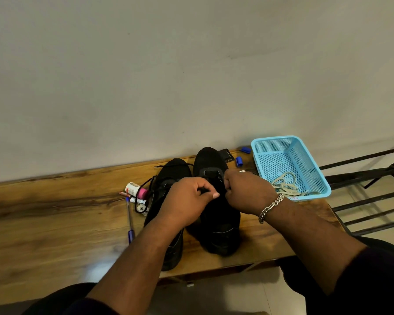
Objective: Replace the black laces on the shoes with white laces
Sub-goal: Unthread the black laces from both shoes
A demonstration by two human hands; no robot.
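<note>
Two black shoes stand side by side on the wooden table, toes toward the wall. The left shoe (pixel 168 176) has its black lace (pixel 146 189) hanging loose over its left side. Both hands work over the lacing of the right shoe (pixel 221 226). My left hand (pixel 187 201) pinches a black lace between thumb and fingers. My right hand (pixel 246 192), with a metal bracelet at the wrist, curls its fingers round the lace at the shoe's tongue. White laces (pixel 284 185) lie in a blue basket (pixel 305 153) to the right.
Markers and a small white and pink bottle (pixel 134 189) lie left of the shoes, with a blue pen (pixel 129 217) nearer me. Blue caps (pixel 239 160) and a dark wallet (pixel 225 154) sit by the wall. A black metal rack (pixel 373 178) stands past the table's right end.
</note>
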